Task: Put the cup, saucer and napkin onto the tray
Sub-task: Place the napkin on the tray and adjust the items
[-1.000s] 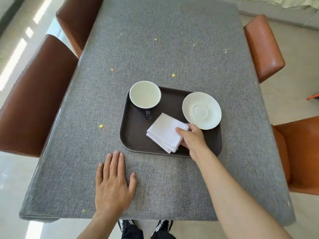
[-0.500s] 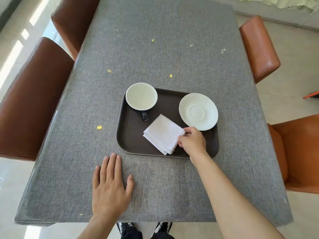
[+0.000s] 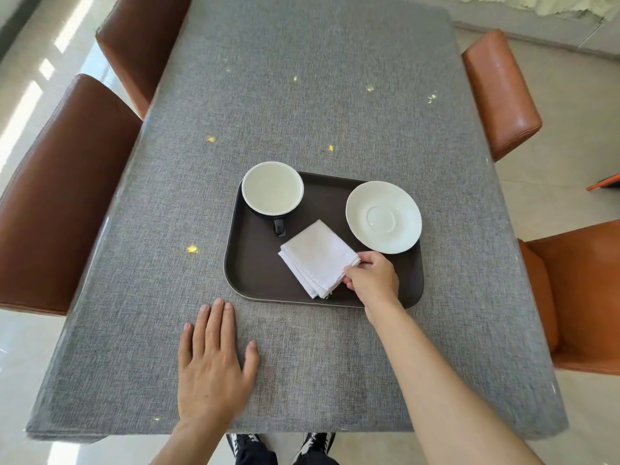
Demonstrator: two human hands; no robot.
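A dark brown tray (image 3: 255, 276) lies on the grey table. In its far left corner stands a cup (image 3: 272, 191), black outside and white inside, with its handle pointing toward me. A white saucer (image 3: 383, 217) rests at the tray's far right, overhanging the rim a little. A folded white napkin (image 3: 317, 261) lies flat in the tray's middle. My right hand (image 3: 372, 278) pinches the napkin's right corner between thumb and fingers. My left hand (image 3: 213, 364) lies flat and spread on the tablecloth, just in front of the tray's near left corner.
The grey tablecloth (image 3: 318, 95) carries small yellow specks. Brown leather chairs stand on the left (image 3: 63, 203) and the right (image 3: 500, 92), another orange-brown one at near right (image 3: 577, 297). The table's near edge is just below my left hand.
My right hand has slid back along the napkin from on top of it to its right corner. The napkin stays flat on the tray. My left hand has not moved.
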